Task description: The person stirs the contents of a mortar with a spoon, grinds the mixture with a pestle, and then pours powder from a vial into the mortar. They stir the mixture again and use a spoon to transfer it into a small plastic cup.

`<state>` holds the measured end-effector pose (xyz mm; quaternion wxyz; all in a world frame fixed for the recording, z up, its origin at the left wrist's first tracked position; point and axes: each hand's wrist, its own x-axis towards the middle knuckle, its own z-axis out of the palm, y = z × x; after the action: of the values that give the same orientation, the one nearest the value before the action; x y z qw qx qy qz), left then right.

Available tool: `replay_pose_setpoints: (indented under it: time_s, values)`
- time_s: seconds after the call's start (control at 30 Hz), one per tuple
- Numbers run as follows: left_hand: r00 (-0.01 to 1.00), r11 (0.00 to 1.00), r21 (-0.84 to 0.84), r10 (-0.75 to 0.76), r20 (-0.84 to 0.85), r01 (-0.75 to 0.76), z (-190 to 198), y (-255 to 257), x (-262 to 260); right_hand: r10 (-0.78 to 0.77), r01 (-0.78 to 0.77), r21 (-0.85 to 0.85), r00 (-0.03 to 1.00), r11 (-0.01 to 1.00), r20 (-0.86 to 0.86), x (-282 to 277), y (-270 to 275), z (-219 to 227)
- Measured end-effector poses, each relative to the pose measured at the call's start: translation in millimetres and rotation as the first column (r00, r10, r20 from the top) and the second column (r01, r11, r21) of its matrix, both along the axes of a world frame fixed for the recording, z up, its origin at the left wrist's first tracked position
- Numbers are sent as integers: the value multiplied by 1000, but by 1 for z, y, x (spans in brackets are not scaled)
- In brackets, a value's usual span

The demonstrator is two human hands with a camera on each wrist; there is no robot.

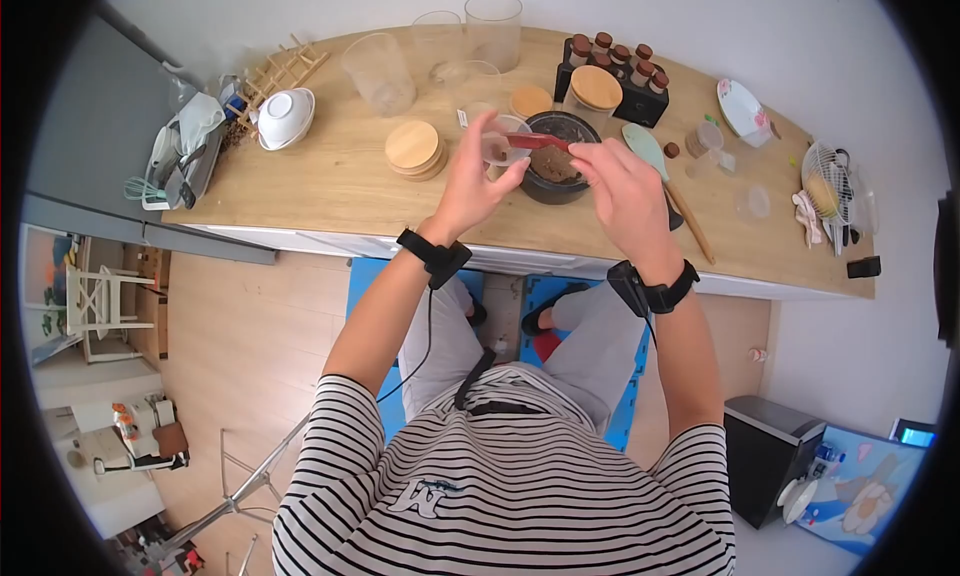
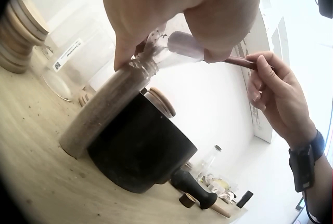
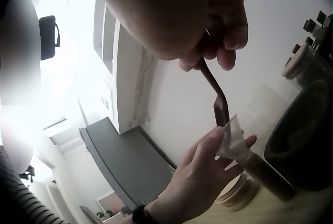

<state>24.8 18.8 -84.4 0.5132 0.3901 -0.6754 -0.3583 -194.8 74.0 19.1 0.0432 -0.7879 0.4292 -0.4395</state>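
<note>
My left hand (image 1: 468,184) holds a clear funnel (image 3: 235,142) between thumb and fingers. The funnel's narrow end is at the threaded mouth of a tall slim bottle (image 2: 104,109), which stands tilted in the left wrist view and is filled with grey-brown powder. Pinched in my right hand (image 1: 628,201) is the thin handle of a dark red spatula (image 1: 535,140); its flat head reaches into the funnel's wide top. Dark crumbs cling inside the funnel. Right beside the bottle stands a black mortar (image 2: 143,146) with brown ground powder in it.
A black pestle (image 2: 195,187) lies right of the mortar. Behind are a rack of brown-capped bottles (image 1: 640,98) and a wooden-lidded jar (image 1: 596,88). Stacked wooden lids (image 1: 415,148) and clear containers (image 1: 380,76) stand left. A wooden-handled spatula (image 1: 690,216) lies near the counter's front edge.
</note>
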Motion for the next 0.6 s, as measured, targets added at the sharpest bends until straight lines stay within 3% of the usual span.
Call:
replay_pose_setpoints:
  time_s: [0.07, 0.17, 0.27, 0.37, 0.5, 0.6]
  values:
    - [1000, 1000, -4, -3, -11, 3, -2, 0, -1, -75, 74, -15, 991, 997, -113, 0, 8, 6]
    - [1000, 1000, -23, 20, 5, -20, -3, -1, -1, -175, 180, -59, 981, 982, 84, -7, 2, 10]
    - [999, 999, -25, 34, 40, -33, 0, 3, -1, -265, 289, 193, 954, 938, -139, -32, -11, 3]
    - [995, 998, -46, 48, 85, -44, 4, 2, 1, -332, 405, 232, 895, 884, -297, -35, -27, -17]
    - [995, 998, -38, 53, 85, -49, 4, 4, 0, -326, 370, 236, 923, 899, -206, -27, -40, -48]
    - [998, 999, -29, 43, 52, -41, 2, 4, -1, -369, 326, 396, 929, 859, 34, -29, -43, -69]
